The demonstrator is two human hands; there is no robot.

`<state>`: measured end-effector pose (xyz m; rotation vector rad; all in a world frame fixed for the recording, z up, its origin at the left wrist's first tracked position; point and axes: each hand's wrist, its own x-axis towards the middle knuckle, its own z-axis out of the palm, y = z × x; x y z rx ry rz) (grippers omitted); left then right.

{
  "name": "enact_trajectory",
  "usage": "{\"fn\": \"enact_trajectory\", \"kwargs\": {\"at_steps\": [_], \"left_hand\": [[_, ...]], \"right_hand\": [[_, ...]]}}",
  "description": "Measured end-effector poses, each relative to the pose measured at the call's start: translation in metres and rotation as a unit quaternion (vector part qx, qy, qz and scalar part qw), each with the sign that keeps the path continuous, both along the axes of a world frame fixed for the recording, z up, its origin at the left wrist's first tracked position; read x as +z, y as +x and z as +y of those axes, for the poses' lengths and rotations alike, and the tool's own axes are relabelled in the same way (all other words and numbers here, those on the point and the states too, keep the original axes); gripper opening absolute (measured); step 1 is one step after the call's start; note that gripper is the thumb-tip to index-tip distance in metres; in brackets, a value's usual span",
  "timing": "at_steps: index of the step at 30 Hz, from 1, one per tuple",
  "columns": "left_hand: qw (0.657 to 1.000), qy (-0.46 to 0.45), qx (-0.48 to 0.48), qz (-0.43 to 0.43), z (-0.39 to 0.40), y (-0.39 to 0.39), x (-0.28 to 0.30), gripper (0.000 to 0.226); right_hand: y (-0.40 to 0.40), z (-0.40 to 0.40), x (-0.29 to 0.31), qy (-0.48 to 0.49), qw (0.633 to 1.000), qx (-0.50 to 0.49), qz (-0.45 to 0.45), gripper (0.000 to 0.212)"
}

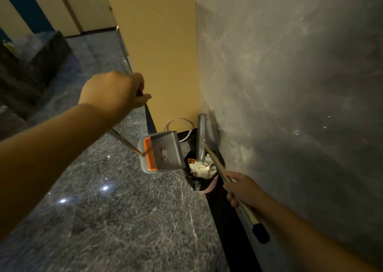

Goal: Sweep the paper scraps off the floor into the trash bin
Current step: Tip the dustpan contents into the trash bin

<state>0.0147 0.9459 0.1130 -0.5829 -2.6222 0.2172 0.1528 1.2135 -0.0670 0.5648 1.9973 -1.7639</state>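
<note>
My left hand [113,92] grips the top of the dustpan's handle, and the grey dustpan [162,152] with its orange comb hangs tilted just left of the trash bin [198,183]. The bin has a black liner and stands against the wall's base; white paper scraps [200,168] lie inside it. My right hand [243,190] holds the metal broom handle [215,162]. The grey broom head [202,137] stands upright over the bin's far side, against the wall.
A grey marbled wall [290,85] rises on the right with a black skirting [226,220] along its foot. A yellow panel [161,54] stands behind the bin. A chrome chair frame [124,50] is at the left. A dark sofa [31,68] sits far left on the marble floor [124,220].
</note>
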Motion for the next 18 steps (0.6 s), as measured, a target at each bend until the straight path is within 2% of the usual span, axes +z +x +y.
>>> {"fn": "enact_trajectory", "kwargs": {"at_steps": [5,8,13,18], "left_hand": [[0.996,0.056,0.073,-0.003,-0.079,0.034,-0.015,0.032],[0.99,0.08,0.116,-0.021,-0.126,0.058,-0.029,0.032],[0.975,0.126,0.174,-0.049,-0.202,0.101,-0.06,0.029],[0.952,0.173,0.248,-0.052,-0.268,0.153,-0.09,0.025]], "right_hand": [[-0.001,-0.063,-0.011,-0.006,1.0,0.026,-0.005,0.031],[-0.006,-0.101,-0.023,0.0,0.998,0.061,-0.015,0.04],[-0.011,-0.173,-0.043,0.041,0.985,0.166,-0.024,0.04],[-0.012,-0.241,-0.046,0.055,0.965,0.252,-0.045,0.053]]}}
